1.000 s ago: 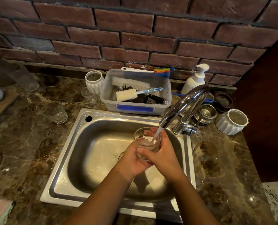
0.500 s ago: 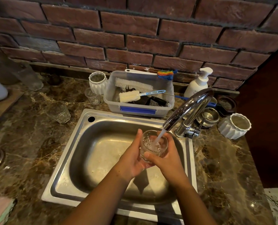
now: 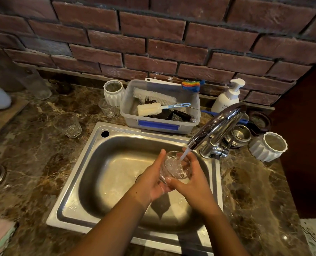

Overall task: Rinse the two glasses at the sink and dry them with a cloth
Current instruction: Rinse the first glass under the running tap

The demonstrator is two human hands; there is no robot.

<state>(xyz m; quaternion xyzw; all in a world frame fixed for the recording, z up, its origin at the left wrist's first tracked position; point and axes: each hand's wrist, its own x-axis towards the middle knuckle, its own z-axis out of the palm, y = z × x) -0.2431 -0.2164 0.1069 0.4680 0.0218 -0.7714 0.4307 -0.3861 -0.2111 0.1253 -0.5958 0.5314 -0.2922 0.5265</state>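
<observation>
Three clear glasses: one under the tap (image 3: 174, 168), one faceted glass on the counter (image 3: 68, 125), one small glass (image 3: 107, 108); two white ribbed pots (image 3: 114, 92) (image 3: 268, 146); two brushes (image 3: 154, 96) (image 3: 149, 109); one soap bottle (image 3: 228, 97); two hands (image 3: 151, 179) (image 3: 192, 183).

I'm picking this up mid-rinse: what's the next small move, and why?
Probably tip the glass to pour it out into the sink. The left hand and right hand cup it upright under the faucet, and running water already churns inside. A second glass waits on the counter.
</observation>
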